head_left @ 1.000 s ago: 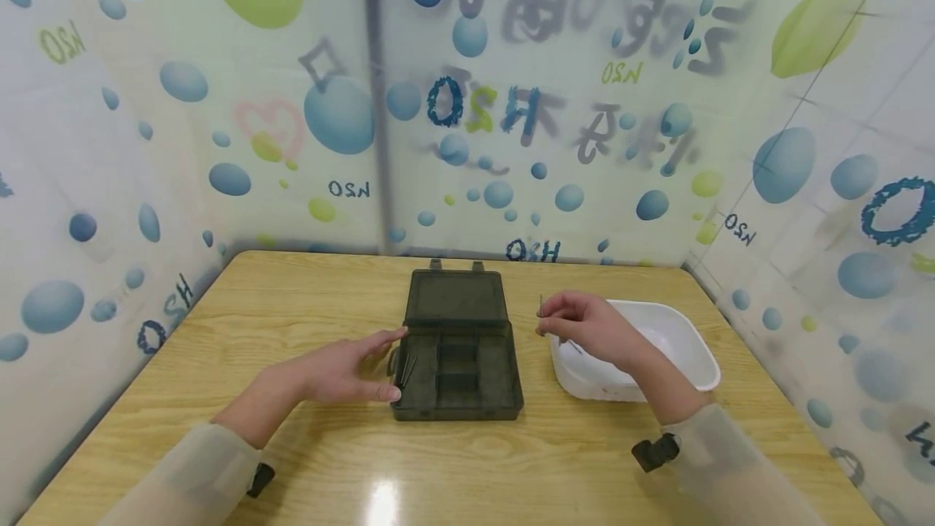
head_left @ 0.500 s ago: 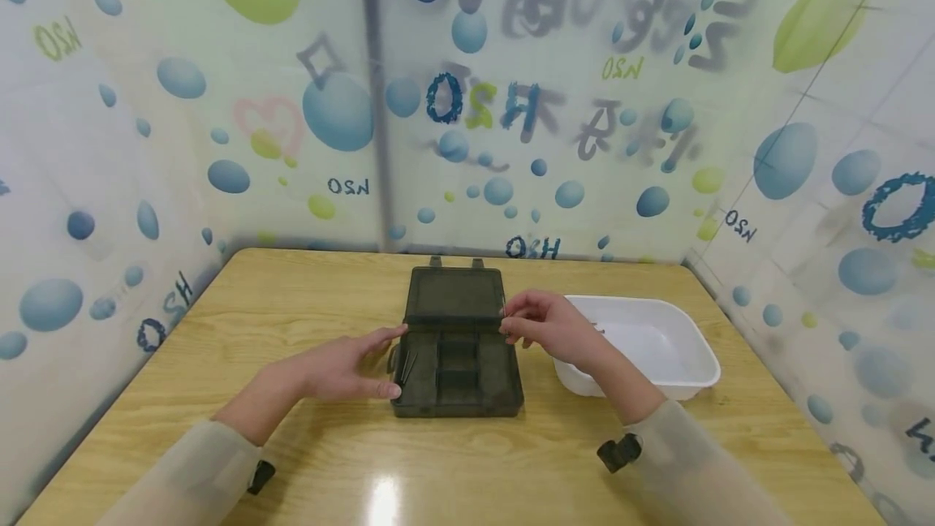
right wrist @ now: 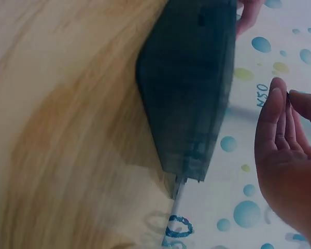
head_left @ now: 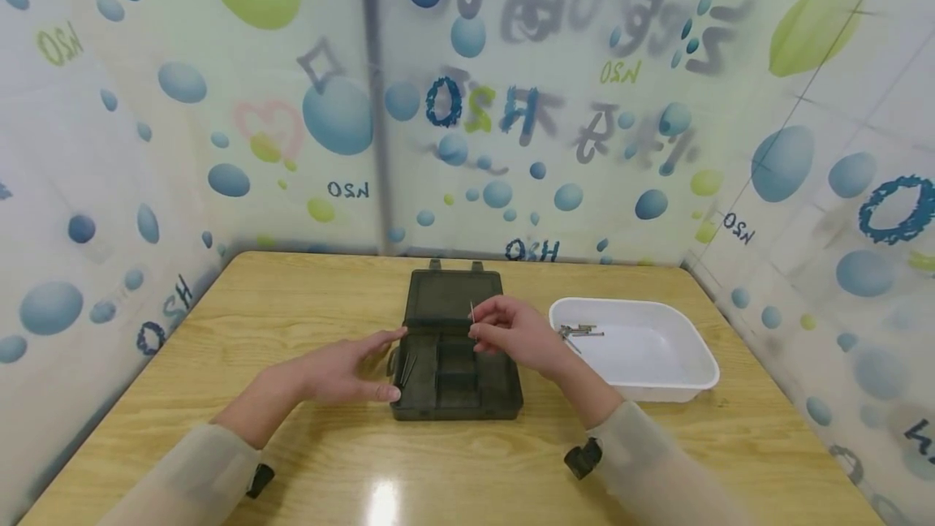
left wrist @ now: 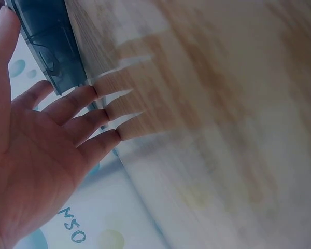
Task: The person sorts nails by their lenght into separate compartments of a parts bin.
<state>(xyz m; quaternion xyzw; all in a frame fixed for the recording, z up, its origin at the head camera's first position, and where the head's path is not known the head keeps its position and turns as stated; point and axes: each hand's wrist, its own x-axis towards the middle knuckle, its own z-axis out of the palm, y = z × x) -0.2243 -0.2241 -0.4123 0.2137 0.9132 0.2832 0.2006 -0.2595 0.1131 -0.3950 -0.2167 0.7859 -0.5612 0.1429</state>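
A dark translucent plastic storage box lies with its lid folded back. Its left compartment holds several slender dark pieces. My left hand rests against the box's left side, thumb at the front corner and fingers extended. Thumb and fingertips of my right hand pinch a thin metal nail-like piece, standing upright over the box near the middle compartments. From the right wrist view, that hand is above the box, and the piece is mostly hidden between the fingertips.
To the right stands a white plastic tub, with several thin metal nail-like pieces at its left end. The wooden table meets a patterned wall covering at the back and sides.
My right hand has moved left from the tub to over the box, carrying the thin metal piece. The pieces in the tub are now uncovered. My left hand has stayed put.
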